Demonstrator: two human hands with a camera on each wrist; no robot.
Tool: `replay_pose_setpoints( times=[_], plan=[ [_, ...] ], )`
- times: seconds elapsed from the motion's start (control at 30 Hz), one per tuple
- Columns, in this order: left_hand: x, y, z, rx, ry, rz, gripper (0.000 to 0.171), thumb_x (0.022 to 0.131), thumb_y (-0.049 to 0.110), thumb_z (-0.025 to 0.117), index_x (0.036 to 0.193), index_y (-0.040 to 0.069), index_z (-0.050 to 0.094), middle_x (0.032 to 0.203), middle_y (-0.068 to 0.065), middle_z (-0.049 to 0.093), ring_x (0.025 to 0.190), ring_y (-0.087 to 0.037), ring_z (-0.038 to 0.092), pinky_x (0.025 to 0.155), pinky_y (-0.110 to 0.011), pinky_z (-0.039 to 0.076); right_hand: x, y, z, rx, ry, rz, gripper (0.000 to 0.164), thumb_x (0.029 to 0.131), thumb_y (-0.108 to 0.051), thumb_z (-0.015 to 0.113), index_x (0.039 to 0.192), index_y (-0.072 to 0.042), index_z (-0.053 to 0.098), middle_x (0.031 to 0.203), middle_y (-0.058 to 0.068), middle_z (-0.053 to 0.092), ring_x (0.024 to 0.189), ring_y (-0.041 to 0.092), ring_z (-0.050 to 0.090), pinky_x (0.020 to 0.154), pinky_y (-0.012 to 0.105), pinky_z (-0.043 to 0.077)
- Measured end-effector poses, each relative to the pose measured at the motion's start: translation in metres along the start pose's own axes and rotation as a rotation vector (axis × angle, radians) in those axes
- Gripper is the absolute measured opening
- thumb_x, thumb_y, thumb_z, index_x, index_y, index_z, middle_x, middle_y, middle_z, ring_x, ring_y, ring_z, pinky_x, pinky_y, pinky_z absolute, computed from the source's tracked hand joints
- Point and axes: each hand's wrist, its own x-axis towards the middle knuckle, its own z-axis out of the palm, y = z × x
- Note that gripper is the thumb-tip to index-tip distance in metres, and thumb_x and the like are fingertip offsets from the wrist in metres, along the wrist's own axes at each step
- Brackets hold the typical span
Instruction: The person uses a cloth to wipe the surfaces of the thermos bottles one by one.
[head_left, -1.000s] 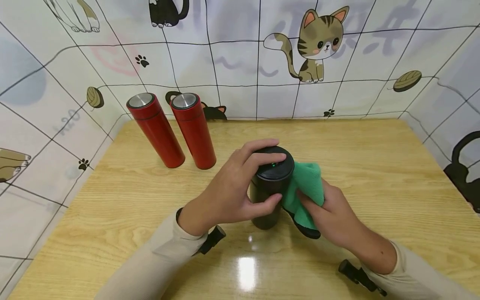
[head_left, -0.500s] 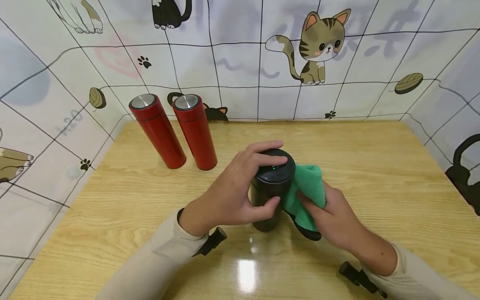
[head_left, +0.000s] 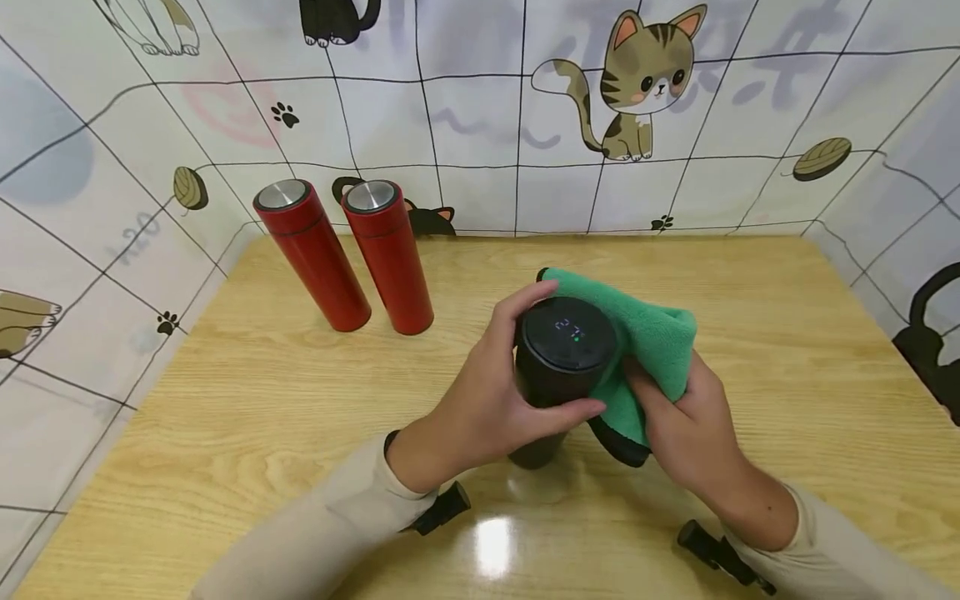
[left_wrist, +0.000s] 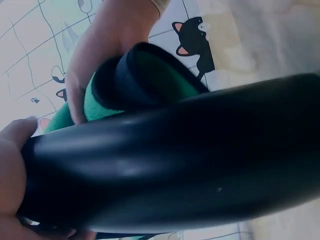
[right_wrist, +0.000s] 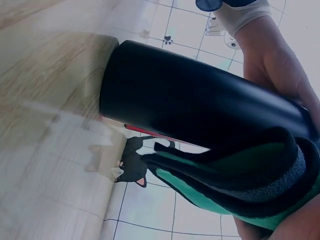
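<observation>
A black thermos flask stands mid-table in the head view, its lid lit with small digits and a green dot. My left hand grips it near the top, thumb in front and fingers behind. My right hand holds a folded green cloth with a black edge, which lies against the flask's right side. In the left wrist view the dark flask body fills most of the picture, with the cloth behind it. The right wrist view has the flask's base close over the wooden surface.
Two red thermos flasks with silver lids, a left one and a right one, stand upright at the back left of the wooden table. A white cat-print backdrop rises along the back and sides.
My left hand has shifted from across the lid to round the flask's upper side, uncovering the display. The flask's top has moved right and nearer. The cloth now extends up behind it.
</observation>
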Motion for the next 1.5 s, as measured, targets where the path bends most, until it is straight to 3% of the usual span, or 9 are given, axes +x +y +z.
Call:
replay_pose_setpoints(
  times=[0.1, 0.2, 0.47, 0.63, 0.87, 1.07, 1.17, 1.3, 1.5],
  plan=[
    [-0.003, 0.000, 0.003, -0.040, -0.050, -0.113, 0.099, 0.070, 0.018, 0.092, 0.145, 0.005, 0.028, 0.133, -0.009, 0.059, 0.122, -0.013, 0.059, 0.108, -0.027, 0.046, -0.001, -0.002, 0.001, 0.079, 0.022, -0.048, 0.042, 0.101, 0.002, 0.048, 0.143, -0.003, 0.051, 0.131, 0.000, 0.063, 0.117, 0.007, 0.061, 0.098, 0.015, 0.050],
    [-0.003, 0.000, 0.005, -0.009, -0.082, -0.154, 0.092, 0.072, 0.024, 0.091, 0.142, 0.007, 0.034, 0.131, -0.004, 0.062, 0.117, -0.009, 0.062, 0.102, -0.023, 0.050, -0.002, -0.004, 0.003, 0.132, 0.055, -0.081, 0.043, 0.099, 0.006, 0.048, 0.142, -0.001, 0.052, 0.129, 0.000, 0.064, 0.117, 0.008, 0.061, 0.099, 0.015, 0.049],
    [-0.001, -0.001, 0.002, 0.111, -0.060, -0.098, 0.081, 0.074, 0.027, 0.087, 0.140, 0.009, 0.042, 0.128, -0.002, 0.063, 0.114, -0.008, 0.063, 0.100, -0.019, 0.050, -0.006, -0.006, 0.005, 0.166, 0.140, -0.124, 0.044, 0.094, 0.013, 0.050, 0.138, 0.006, 0.055, 0.123, -0.002, 0.068, 0.108, 0.005, 0.064, 0.093, 0.015, 0.051],
    [0.001, -0.002, -0.004, 0.325, -0.025, -0.027, 0.078, 0.072, 0.030, 0.087, 0.137, 0.011, 0.049, 0.124, -0.003, 0.064, 0.113, -0.013, 0.062, 0.102, -0.026, 0.051, -0.007, -0.001, 0.007, 0.129, 0.174, -0.153, 0.043, 0.091, 0.016, 0.051, 0.134, 0.009, 0.056, 0.119, -0.007, 0.068, 0.099, 0.004, 0.062, 0.089, 0.014, 0.050],
    [0.000, -0.004, -0.009, 0.582, 0.029, -0.030, 0.074, 0.071, 0.031, 0.085, 0.137, 0.019, 0.053, 0.108, -0.002, 0.064, 0.097, -0.017, 0.062, 0.081, -0.033, 0.058, -0.008, 0.008, 0.009, 0.032, 0.257, -0.217, 0.042, 0.088, 0.016, 0.059, 0.126, -0.001, 0.067, 0.113, -0.014, 0.070, 0.097, -0.001, 0.063, 0.088, 0.010, 0.050],
    [0.001, -0.009, -0.012, 0.755, 0.017, -0.027, 0.073, 0.071, 0.033, 0.083, 0.136, 0.020, 0.054, 0.108, -0.005, 0.064, 0.094, -0.021, 0.061, 0.077, -0.035, 0.056, 0.003, 0.008, 0.011, 0.076, 0.180, -0.423, 0.039, 0.090, 0.012, 0.061, 0.129, 0.011, 0.060, 0.133, 0.005, 0.067, 0.127, 0.016, 0.061, 0.106, 0.027, 0.049],
    [0.002, -0.010, -0.013, 0.802, -0.003, -0.034, 0.073, 0.071, 0.034, 0.084, 0.136, 0.020, 0.054, 0.107, -0.005, 0.065, 0.094, -0.022, 0.061, 0.075, -0.036, 0.055, 0.005, 0.008, 0.012, 0.076, 0.160, -0.479, 0.036, 0.093, 0.005, 0.063, 0.128, 0.013, 0.060, 0.134, 0.008, 0.065, 0.129, 0.019, 0.060, 0.108, 0.029, 0.048],
    [0.002, -0.010, -0.013, 0.840, -0.036, -0.051, 0.076, 0.069, 0.036, 0.085, 0.136, 0.021, 0.053, 0.104, -0.005, 0.064, 0.091, -0.022, 0.060, 0.069, -0.036, 0.054, 0.004, 0.008, 0.011, 0.038, 0.158, -0.476, 0.035, 0.095, 0.001, 0.062, 0.127, 0.013, 0.060, 0.135, 0.005, 0.065, 0.129, 0.016, 0.060, 0.108, 0.028, 0.047],
    [0.000, -0.009, -0.009, 0.848, -0.103, -0.061, 0.079, 0.068, 0.038, 0.085, 0.137, 0.021, 0.052, 0.102, -0.004, 0.063, 0.087, -0.020, 0.059, 0.065, -0.034, 0.053, 0.003, 0.006, 0.008, -0.051, 0.103, -0.377, 0.048, 0.089, 0.017, 0.057, 0.136, 0.007, 0.056, 0.140, 0.006, 0.062, 0.132, 0.013, 0.057, 0.106, 0.022, 0.047]
  ],
)
